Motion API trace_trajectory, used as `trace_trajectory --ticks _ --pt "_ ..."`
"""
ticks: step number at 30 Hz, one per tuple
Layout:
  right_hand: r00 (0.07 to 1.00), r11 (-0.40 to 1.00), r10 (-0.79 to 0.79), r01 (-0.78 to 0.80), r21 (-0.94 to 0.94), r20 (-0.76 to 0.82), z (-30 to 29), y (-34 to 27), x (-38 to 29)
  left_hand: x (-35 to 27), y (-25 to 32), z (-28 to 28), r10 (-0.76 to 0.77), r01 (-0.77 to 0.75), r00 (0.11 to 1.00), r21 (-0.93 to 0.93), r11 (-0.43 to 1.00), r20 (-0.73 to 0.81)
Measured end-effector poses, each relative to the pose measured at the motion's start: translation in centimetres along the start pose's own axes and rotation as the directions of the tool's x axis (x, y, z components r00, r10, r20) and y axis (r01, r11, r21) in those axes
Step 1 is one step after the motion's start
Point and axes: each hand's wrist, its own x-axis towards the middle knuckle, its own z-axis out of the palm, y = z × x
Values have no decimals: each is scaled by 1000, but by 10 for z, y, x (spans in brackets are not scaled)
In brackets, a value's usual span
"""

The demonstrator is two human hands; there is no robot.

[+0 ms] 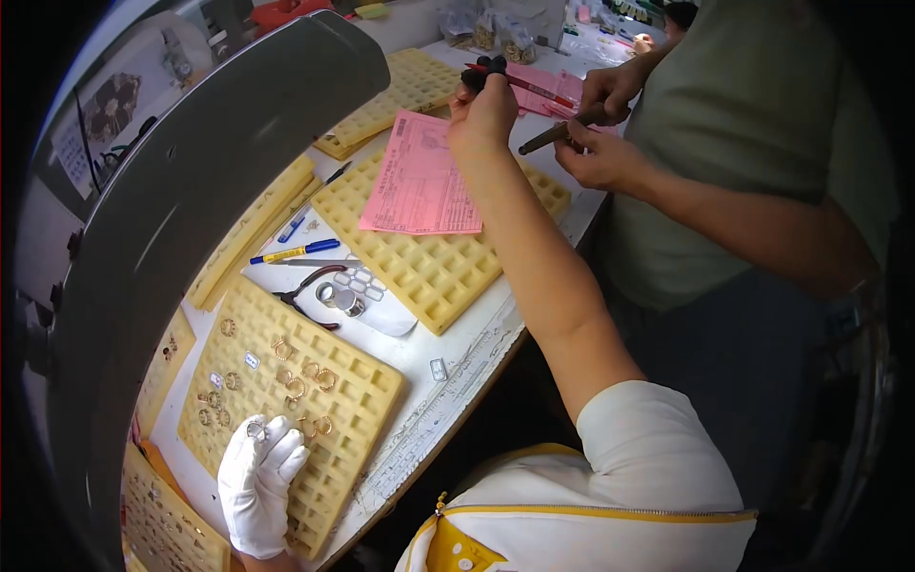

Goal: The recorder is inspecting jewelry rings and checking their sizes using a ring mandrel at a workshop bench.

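My left hand [263, 475], in a white glove, pinches a ring [256, 429] with a pale stone setting between thumb and fingers. It hovers over the near side of a yellow foam tray [357, 390] with square pockets. Several gold-coloured rings [295, 388] and small labels [251, 360] lie on that tray. Stretched to the far side of the bench, my bare right hand [490, 118] grips a red pen [536, 91]. A black lobed object [490, 66] shows at the same fingers; its kind is unclear. Below that hand, a printed pink slip [425, 179] rests on another foam tray [443, 282].
At the right a co-worker's hands [604, 161] hold a tapered rod [554, 136]. Pliers [304, 293], a blue-and-yellow marker [297, 252] and two metal cylinders [349, 303] lie between the trays. A broad grey lamp shade [214, 136] overhangs the left. Bags [515, 43] stand behind.
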Motion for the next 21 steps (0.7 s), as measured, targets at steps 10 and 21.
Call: trace_trajectory --ticks 10,21 --pt "996 980 90 -89 178 -1 -4 -7 10 1 0 -2 -10 10 999 -16 1000 32" --pt "862 919 392 -352 -178 321 -6 30 -21 -5 9 9 -92 91 995 18 996 33"
